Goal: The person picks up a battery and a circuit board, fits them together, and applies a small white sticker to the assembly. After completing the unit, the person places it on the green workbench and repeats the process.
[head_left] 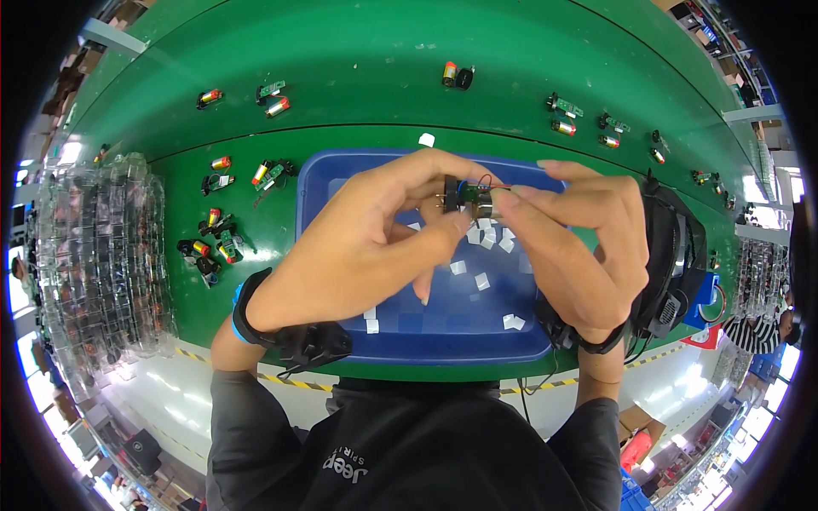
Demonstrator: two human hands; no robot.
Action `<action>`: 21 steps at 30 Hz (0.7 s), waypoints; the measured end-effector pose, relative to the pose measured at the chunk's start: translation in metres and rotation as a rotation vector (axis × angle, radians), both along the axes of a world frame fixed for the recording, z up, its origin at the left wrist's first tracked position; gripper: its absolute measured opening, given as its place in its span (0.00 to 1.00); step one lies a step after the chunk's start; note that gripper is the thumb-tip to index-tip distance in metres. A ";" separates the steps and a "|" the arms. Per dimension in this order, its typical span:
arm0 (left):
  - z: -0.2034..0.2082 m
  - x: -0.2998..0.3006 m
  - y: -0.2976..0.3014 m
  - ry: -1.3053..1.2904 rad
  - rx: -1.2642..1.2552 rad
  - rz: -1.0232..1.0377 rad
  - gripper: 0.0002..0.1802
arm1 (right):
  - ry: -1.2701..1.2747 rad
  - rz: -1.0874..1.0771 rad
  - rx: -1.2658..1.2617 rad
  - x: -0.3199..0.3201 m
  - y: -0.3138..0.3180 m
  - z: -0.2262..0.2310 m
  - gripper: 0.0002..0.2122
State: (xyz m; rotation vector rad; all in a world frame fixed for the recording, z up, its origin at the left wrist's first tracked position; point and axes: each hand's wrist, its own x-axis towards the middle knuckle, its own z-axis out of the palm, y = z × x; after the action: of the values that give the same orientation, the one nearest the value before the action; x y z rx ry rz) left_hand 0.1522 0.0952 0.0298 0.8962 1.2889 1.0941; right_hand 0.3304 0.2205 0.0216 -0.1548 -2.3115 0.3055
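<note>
Over a blue tray, both of my hands hold one small electronic assembly. It has a black round end piece with short metal pins, a bit of green circuit board, and thin red and dark wires. My left hand pinches the black end between thumb and fingers. At the other end, my right hand grips the board and a metallic cylinder between thumb and forefinger; its fingertips hide part of them. Several small white squares lie in the tray beneath.
Similar boards with red-and-yellow cylinders lie around the green table. Stacked clear plastic trays stand at the left. A black bag sits beside the tray's right side. Another person in a striped top is at the far right.
</note>
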 end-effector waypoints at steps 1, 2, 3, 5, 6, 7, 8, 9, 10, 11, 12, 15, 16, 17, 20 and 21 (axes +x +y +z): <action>-0.001 0.003 -0.001 0.029 0.014 0.017 0.20 | -0.008 -0.008 0.008 -0.001 -0.001 0.001 0.17; -0.003 0.004 -0.001 0.057 0.027 0.033 0.21 | -0.017 -0.015 0.016 -0.002 -0.001 0.001 0.17; -0.004 0.005 -0.001 0.056 0.025 0.034 0.21 | -0.026 -0.022 0.024 -0.002 -0.001 0.001 0.17; -0.006 0.005 0.002 0.057 0.027 0.011 0.21 | -0.032 -0.018 0.020 -0.001 0.000 0.003 0.17; -0.007 0.005 0.003 0.057 0.028 -0.001 0.21 | -0.038 -0.013 0.015 0.000 0.001 0.003 0.17; -0.009 0.006 0.003 0.057 0.028 -0.002 0.21 | -0.045 -0.007 0.010 0.001 0.001 0.003 0.17; -0.011 0.007 0.003 0.064 0.044 0.008 0.21 | -0.045 -0.008 0.010 0.002 0.001 0.003 0.17; -0.014 0.008 0.004 0.072 0.056 0.019 0.21 | -0.052 -0.003 0.012 0.002 0.001 0.002 0.17; -0.015 0.009 0.004 0.079 0.070 0.030 0.21 | -0.059 0.002 0.013 0.003 0.002 0.001 0.17; -0.015 0.009 0.004 0.079 0.068 0.030 0.21 | -0.065 0.007 0.015 0.003 0.002 0.000 0.17; -0.014 0.010 0.004 0.115 0.075 0.027 0.21 | -0.065 0.007 0.013 0.003 0.001 0.000 0.17; -0.014 0.011 0.004 0.188 0.092 0.018 0.19 | -0.053 -0.003 -0.014 0.003 -0.004 0.000 0.16; -0.015 0.010 0.005 0.120 0.142 0.030 0.19 | -0.052 -0.005 -0.013 0.003 -0.004 0.000 0.16; -0.018 0.010 0.005 0.053 0.191 0.042 0.19 | -0.026 -0.002 -0.017 0.004 -0.002 0.000 0.15; -0.022 0.011 0.007 -0.065 0.291 0.110 0.19 | 0.028 -0.003 -0.021 0.006 -0.001 0.002 0.13; -0.023 0.013 0.007 -0.118 0.339 0.171 0.19 | 0.031 -0.005 -0.176 0.007 -0.002 0.003 0.12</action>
State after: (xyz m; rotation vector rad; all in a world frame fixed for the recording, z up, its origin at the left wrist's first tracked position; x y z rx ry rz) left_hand 0.1650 0.1019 0.0065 0.9661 1.1149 1.5093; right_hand 0.3375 0.2187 0.0250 -0.2419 -2.2516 0.5052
